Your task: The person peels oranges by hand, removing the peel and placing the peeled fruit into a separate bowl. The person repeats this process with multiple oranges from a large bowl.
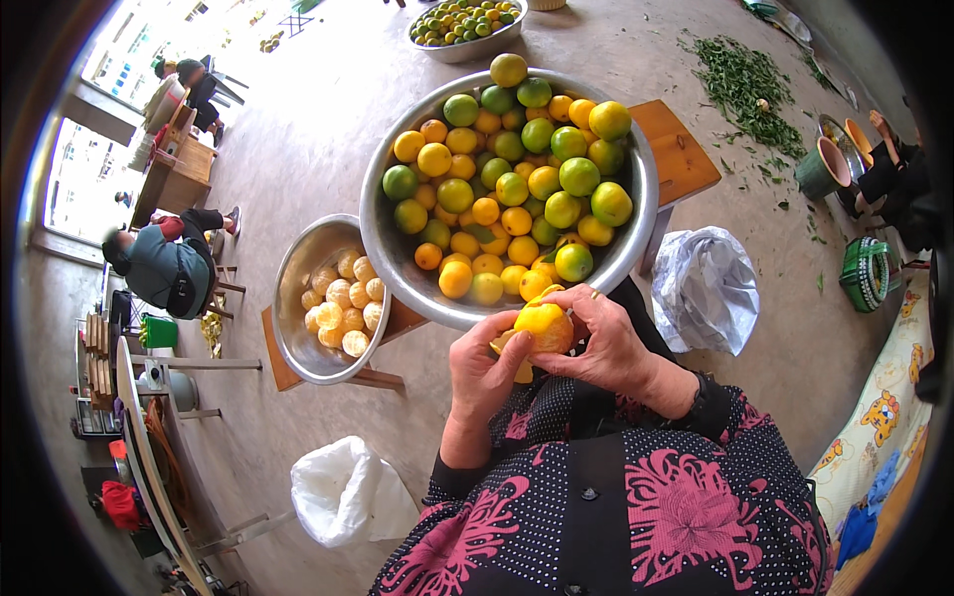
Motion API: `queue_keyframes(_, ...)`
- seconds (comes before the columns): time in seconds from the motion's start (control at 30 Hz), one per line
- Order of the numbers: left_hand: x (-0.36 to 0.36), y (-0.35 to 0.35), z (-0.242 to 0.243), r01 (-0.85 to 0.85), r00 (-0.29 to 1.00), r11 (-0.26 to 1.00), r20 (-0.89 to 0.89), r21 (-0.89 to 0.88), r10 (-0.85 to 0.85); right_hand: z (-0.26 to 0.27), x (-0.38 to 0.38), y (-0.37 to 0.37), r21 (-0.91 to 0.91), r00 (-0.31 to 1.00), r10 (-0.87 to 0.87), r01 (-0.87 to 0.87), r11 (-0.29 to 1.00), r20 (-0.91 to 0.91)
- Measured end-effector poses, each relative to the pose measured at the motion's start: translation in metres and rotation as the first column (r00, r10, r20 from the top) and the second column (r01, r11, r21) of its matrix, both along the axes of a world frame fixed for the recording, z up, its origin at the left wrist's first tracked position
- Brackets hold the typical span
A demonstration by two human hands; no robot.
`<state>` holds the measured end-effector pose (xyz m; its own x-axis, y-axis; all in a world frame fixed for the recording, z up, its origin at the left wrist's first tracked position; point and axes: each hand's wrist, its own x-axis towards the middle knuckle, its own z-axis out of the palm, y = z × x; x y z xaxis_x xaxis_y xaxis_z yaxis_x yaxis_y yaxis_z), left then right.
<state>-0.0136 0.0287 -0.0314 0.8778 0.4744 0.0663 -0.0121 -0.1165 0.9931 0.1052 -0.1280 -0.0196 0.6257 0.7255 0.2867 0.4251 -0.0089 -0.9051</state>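
Between my two hands is a partly peeled orange citrus fruit (548, 328), its peel hanging loose in flaps. My left hand (488, 365) holds it from the left, thumb against the peel. My right hand (607, 343), with a ring on one finger, grips its right side. Just beyond them a large metal basin (376, 257) is heaped with unpeeled green, yellow and orange citrus. To its left, a smaller metal basin (298, 272) contains peeled citrus fruits (339, 293). The underside of the held fruit is hidden.
A wooden bench (674, 153) supports the basins. White plastic bags stand at the right (704, 287) and lower left (335, 484). Farther off are another basin of citrus (477, 51), piled green leaves (749, 93), a seated person (168, 261) at left and a person (898, 179) at right.
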Motion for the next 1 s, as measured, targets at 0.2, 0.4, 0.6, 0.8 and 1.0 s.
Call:
queue_keyframes(0.2, 0.003, -0.005, -0.001, -0.107, 0.993, 0.978, -0.059, -0.179, 0.098, -0.003, 0.002, 0.0, 0.046, 0.999, 0.022, -0.02, 0.999, -0.044)
queue_keyframes(0.4, 0.007, -0.008, 0.003, -0.067, 0.998, 0.979, 0.002, -0.191, 0.068, -0.008, 0.003, -0.001, 0.086, 0.984, 0.026, -0.011, 0.996, -0.174)
queue_keyframes(0.6, 0.01, -0.007, 0.0, 0.008, 0.998, 0.993, -0.065, -0.118, -0.016, -0.008, 0.007, -0.006, 0.067, 0.986, 0.017, -0.005, 0.998, -0.165)
queue_keyframes(0.8, 0.017, -0.01, -0.007, -0.052, 0.998, 0.998, -0.026, -0.018, 0.051, -0.007, 0.01, -0.008, 0.078, 0.995, 0.023, -0.015, 0.997, -0.096)
queue_keyframes(1.0, 0.019, -0.019, -0.004, -0.197, 0.98, 0.967, 0.011, 0.161, 0.198, 0.002, 0.009, -0.009, 0.038, 0.983, 0.011, -0.004, 0.999, -0.183)
